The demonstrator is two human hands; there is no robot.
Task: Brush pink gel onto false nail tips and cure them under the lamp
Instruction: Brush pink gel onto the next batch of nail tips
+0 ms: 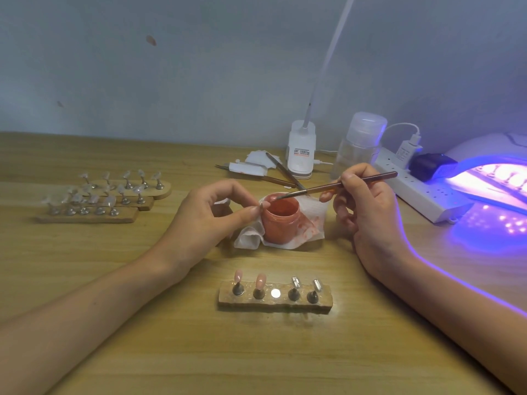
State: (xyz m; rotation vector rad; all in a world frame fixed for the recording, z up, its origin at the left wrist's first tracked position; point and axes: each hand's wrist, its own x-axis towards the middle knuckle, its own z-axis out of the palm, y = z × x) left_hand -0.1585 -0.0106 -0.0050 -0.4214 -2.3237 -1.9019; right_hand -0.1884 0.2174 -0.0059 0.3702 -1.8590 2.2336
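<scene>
Beside the gel jar [281, 220], the left grip [211, 215] is pinching a false nail tip [263, 205] between thumb and forefinger, probably keeping it close for quick reloading. Right of it, the right grip [368, 209] is pinching a brush [336, 186] like a pen, with the bristles reaching over the jar toward that tip. Nearer the person than both grips, a holder [275, 305] is carrying two pink tips [238, 275].

Gel jar [281, 220]: open, pink-orange, upright, frame centre.
Brush [336, 187]: slim and dark-handled, slanted, bristles at the jar's left rim, gripped by the right hand [368, 212].
Nail tip [263, 205]: pinched by the left hand [211, 215], just left of the jar.
Stand [228, 300], lower centre: two pink-coated tips [261, 280] and two clear tips [295, 282].
Uncoated tips [99, 195], on stands: left of frame.
Lamp [479, 161]: right edge, glowing violet.
</scene>
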